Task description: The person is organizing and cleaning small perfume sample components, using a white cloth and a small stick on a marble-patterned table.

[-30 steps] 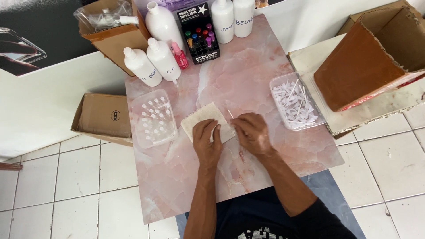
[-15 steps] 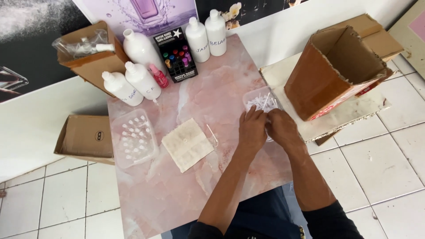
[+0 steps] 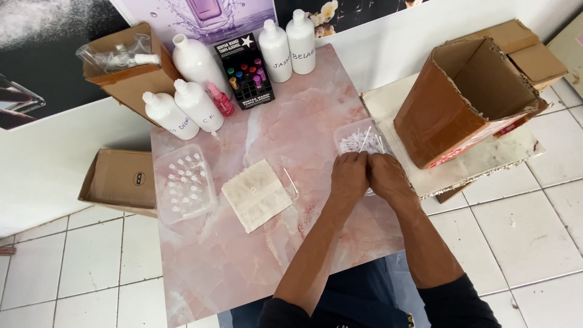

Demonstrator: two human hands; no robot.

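Note:
Both my hands are at the near edge of a clear plastic tray (image 3: pixel 349 135) filled with thin white sticks, at the right side of the pink marble table (image 3: pixel 303 115). My left hand (image 3: pixel 347 177) has its fingertips pinched together, and one white stick (image 3: pixel 365 137) rises from them over the tray. My right hand (image 3: pixel 390 180) lies right beside it, fingers curled at the tray's rim; what it holds is hidden. A cream cloth (image 3: pixel 255 194) lies to the left of my hands, with a single white stick (image 3: pixel 290 180) next to it.
A clear tray of small white caps (image 3: pixel 182 182) sits at the table's left. At the back stand white bottles (image 3: pixel 194 104), a small pink bottle (image 3: pixel 221 100) and a black box of coloured vials (image 3: pixel 246 76). An open cardboard box (image 3: pixel 461 100) stands to the right; another cardboard box (image 3: pixel 121 179) lies on the left.
Both my hands left the cream cloth and moved right to the tray of sticks. The view has shifted, and one stick now lies beside the cloth.

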